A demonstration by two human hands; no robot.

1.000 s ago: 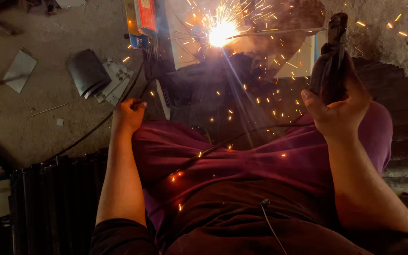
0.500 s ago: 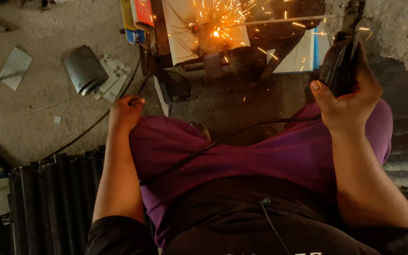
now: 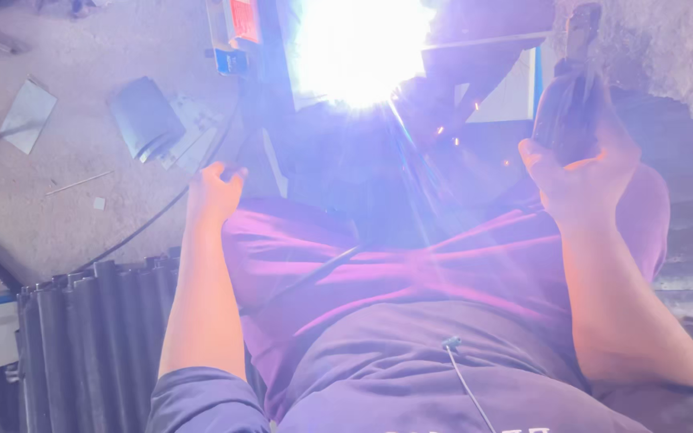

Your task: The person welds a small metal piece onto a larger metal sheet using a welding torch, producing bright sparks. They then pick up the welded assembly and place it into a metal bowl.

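My right hand [image 3: 579, 172] is raised at the right and grips a dark welding electrode holder [image 3: 567, 104]. A thin rod runs from it toward a blinding white-blue arc [image 3: 358, 48] on the metal workpiece [image 3: 475, 64] at the top centre. My left hand [image 3: 214, 192] rests on my knee with curled fingers and holds nothing. A black cable [image 3: 314, 269] lies across my purple trousers [image 3: 411, 273]. The glare hides the weld spot itself.
A bundle of dark metal tubes [image 3: 90, 345] lies at the lower left. On the concrete floor [image 3: 50, 208] are a grey curved sheet piece [image 3: 147, 119], a flat metal offcut [image 3: 27, 115] and a black cable [image 3: 154, 215]. Rough masonry [image 3: 683, 200] lines the right side.
The shower of orange sparks has turned into a large white-blue glare that washes out the top centre. Both hands stay nearly where they were.
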